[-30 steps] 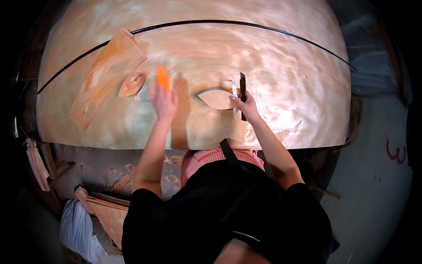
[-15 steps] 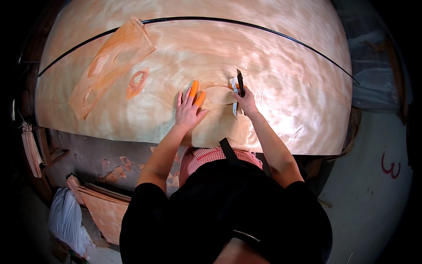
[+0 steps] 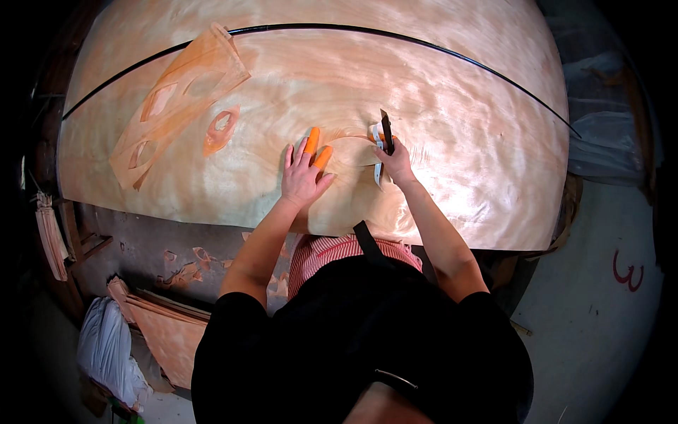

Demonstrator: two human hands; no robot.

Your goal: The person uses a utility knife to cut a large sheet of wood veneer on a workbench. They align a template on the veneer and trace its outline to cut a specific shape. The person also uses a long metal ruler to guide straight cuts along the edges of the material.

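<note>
A large sheet of pale wood veneer [image 3: 459, 92] covers the table. My left hand [image 3: 302, 173], with orange finger guards on two fingers, lies flat on the veneer and presses down on an oval patch piece [image 3: 351, 152]. My right hand [image 3: 394, 159] grips a dark-bladed knife [image 3: 386, 131] with its blade standing up at the right end of that patch. The two hands are about a hand's width apart.
A veneer strip with oval cut-outs [image 3: 180, 95] lies at the far left, with a small oval ring scrap [image 3: 221, 128] beside it. A thin black line [image 3: 452, 53] arcs across the sheet. Veneer offcuts [image 3: 166, 328] and a white bag [image 3: 106, 350] sit on the floor at lower left.
My left hand has moved right and nearer to me, from a spot by the ring scrap onto the patch. The right hand with the knife has stayed at the patch's right end.
</note>
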